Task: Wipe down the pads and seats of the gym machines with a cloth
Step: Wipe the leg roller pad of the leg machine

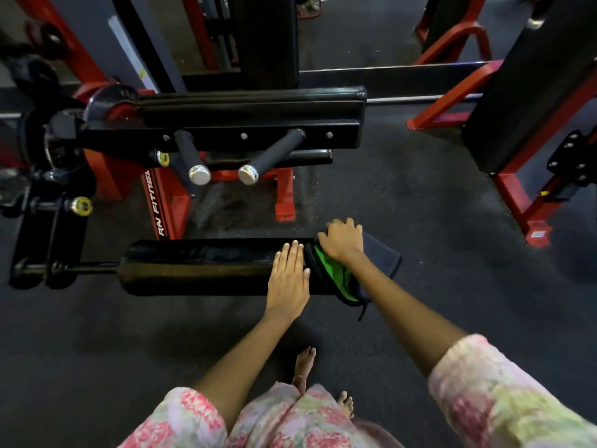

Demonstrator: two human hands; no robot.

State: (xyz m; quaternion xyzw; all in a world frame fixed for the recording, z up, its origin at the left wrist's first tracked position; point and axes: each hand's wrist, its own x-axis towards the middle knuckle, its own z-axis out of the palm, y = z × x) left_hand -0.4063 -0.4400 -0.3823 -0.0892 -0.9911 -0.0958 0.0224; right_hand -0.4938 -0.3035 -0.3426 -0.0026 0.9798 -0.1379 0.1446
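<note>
A black roller pad (206, 266) lies across the near middle of the scene, mounted on a bar (80, 268) that runs off to the left. The left hand (289, 279) is laid flat on the pad near its right end, fingers straight and together, holding nothing. The right hand (342, 242) is set on the cloth (349, 273) at the pad's right end, fingers bent over the cloth and pressing it down onto the far side of the roller. The cloth is dark with a green inner face showing; part of it is draped over the end of the pad and hangs off to the right. How firmly it is gripped cannot be told.

Farther off, a flat pad (252, 106) and two handles (193, 160) of the red machine (168, 205) are seen. It cannot be told whether these have been wiped. Bare feet (305, 367) are placed on the dark floor (420, 195) just below the roller.

Risks, as judged:
- The pad is probably free to turn on its bar. If it is pushed hard with the cloth, it could roll or swing away, and the wipe would be lost. The flat left hand seems placed to stop this.
- The loose hanging part of the cloth could slip off the rounded end and drop to the floor.
- The underside of the roller is easily missed.
- Toes are near the swinging arm.
</note>
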